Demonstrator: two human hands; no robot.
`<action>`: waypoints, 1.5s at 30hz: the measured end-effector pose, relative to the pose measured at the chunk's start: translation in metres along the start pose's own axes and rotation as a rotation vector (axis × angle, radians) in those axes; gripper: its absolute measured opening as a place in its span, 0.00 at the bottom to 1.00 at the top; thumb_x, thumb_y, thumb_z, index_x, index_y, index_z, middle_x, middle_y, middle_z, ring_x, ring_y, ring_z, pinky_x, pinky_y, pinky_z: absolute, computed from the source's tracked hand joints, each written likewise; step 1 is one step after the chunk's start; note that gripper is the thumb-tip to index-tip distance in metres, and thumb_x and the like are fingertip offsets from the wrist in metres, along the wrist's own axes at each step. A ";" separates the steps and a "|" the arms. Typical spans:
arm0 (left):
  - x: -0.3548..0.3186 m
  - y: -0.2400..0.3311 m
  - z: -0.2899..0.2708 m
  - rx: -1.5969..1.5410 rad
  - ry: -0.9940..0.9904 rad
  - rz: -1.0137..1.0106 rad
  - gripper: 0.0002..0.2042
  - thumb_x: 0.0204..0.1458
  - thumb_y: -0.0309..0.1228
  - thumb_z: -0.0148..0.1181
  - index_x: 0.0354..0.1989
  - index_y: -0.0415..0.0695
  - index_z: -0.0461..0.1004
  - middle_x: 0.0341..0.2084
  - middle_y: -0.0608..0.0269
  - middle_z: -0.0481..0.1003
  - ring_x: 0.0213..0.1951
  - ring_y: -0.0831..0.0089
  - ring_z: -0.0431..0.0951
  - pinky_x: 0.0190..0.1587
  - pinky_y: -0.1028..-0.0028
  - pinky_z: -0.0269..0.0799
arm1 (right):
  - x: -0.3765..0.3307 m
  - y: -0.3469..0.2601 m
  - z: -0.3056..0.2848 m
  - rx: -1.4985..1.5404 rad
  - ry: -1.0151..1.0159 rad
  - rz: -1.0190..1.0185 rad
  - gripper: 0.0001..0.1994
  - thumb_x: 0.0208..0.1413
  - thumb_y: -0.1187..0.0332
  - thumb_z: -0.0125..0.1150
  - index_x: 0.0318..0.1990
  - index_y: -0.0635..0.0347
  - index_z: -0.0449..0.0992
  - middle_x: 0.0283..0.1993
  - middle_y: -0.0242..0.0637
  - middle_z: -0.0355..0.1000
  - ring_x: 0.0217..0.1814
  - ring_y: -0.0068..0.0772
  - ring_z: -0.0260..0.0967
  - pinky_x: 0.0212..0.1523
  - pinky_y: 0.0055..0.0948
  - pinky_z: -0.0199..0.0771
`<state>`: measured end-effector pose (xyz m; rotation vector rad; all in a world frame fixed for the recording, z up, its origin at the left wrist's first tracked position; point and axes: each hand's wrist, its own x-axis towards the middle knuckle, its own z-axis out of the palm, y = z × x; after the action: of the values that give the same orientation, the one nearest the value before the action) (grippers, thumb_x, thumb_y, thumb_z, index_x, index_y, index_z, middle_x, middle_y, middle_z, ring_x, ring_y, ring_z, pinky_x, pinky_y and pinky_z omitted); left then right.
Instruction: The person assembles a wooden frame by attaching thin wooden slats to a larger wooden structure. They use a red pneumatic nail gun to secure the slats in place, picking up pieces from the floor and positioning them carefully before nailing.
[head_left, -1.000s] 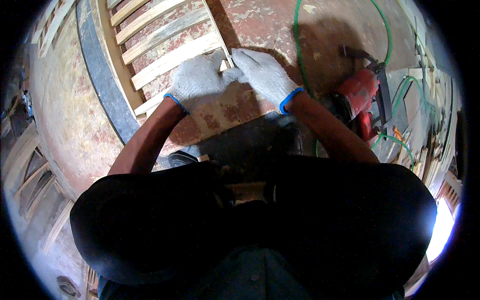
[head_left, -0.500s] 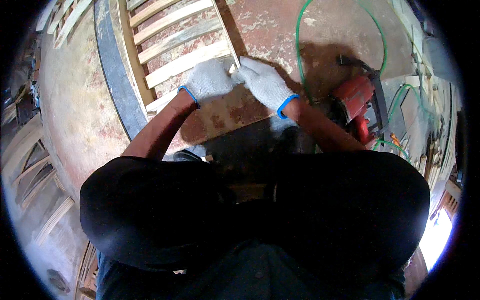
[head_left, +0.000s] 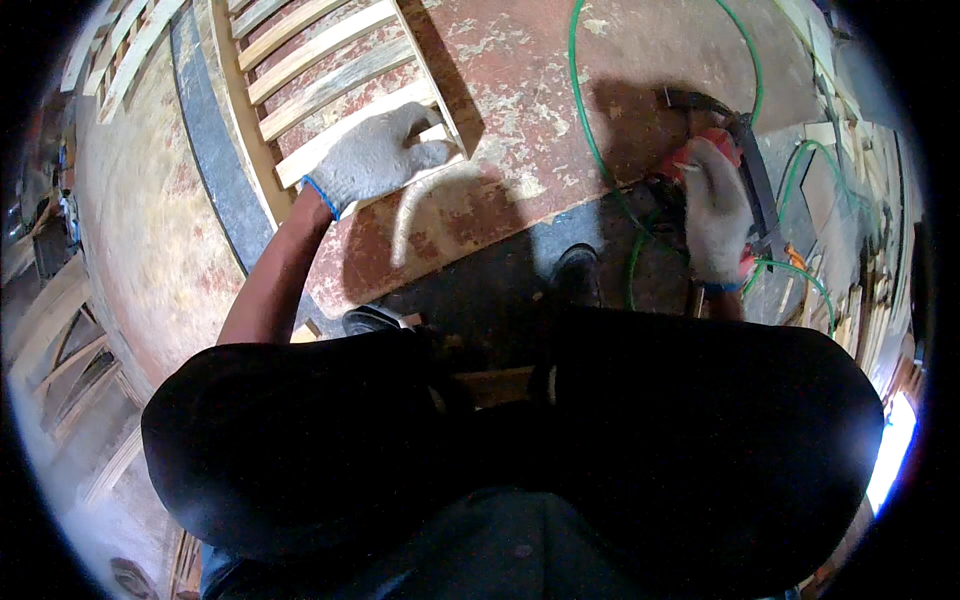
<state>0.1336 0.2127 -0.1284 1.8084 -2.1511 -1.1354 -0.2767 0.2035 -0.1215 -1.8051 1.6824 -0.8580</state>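
Patchy red-brown surface [head_left: 520, 60] fills the far middle of my feed, and on it, left of centre, lies a slatted wooden frame [head_left: 337, 90]. Its rails run near to far, leaning left at the far end, with slats crossing between them. My gloved left hand [head_left: 370, 155] rests over the nearest slats by the frame's near right corner, thumb and forefinger spread apart with pale wood visible between; the other fingers I can't make out. Well to the right is a red-and-black power tool [head_left: 760, 180], its dark bar pointing roughly near to far and a green hose [head_left: 577, 100] looping beside it. My right hand [head_left: 718, 215] is already over its red body, so it is much the nearer one, and the frame lies off to its left. Whether those fingers have closed round the grip I cannot tell. No label or writing is legible to me anywhere.
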 end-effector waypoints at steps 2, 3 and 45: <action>-0.002 0.002 0.005 0.069 0.023 -0.030 0.28 0.58 0.58 0.58 0.51 0.43 0.77 0.39 0.44 0.80 0.42 0.46 0.81 0.46 0.56 0.74 | -0.012 0.020 -0.024 -0.222 0.051 -0.011 0.19 0.61 0.68 0.63 0.58 0.64 0.76 0.56 0.49 0.76 0.60 0.48 0.73 0.62 0.37 0.71; -0.001 0.004 0.010 0.101 0.015 -0.074 0.28 0.58 0.58 0.58 0.49 0.42 0.78 0.37 0.44 0.80 0.40 0.46 0.81 0.45 0.55 0.74 | -0.018 0.029 -0.030 -0.308 0.062 0.007 0.21 0.61 0.67 0.63 0.60 0.63 0.74 0.57 0.50 0.74 0.61 0.49 0.72 0.63 0.39 0.70; -0.067 -0.023 0.012 0.182 0.166 -0.311 0.27 0.58 0.54 0.61 0.55 0.44 0.73 0.45 0.47 0.78 0.47 0.47 0.80 0.49 0.56 0.75 | 0.034 -0.058 -0.064 0.500 -0.646 0.600 0.24 0.57 0.68 0.58 0.60 0.67 0.65 0.24 0.36 0.70 0.20 0.29 0.66 0.24 0.32 0.72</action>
<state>0.1655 0.2775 -0.1259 2.2902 -1.9831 -0.8229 -0.2855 0.1775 -0.0327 -0.9908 1.3028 -0.3253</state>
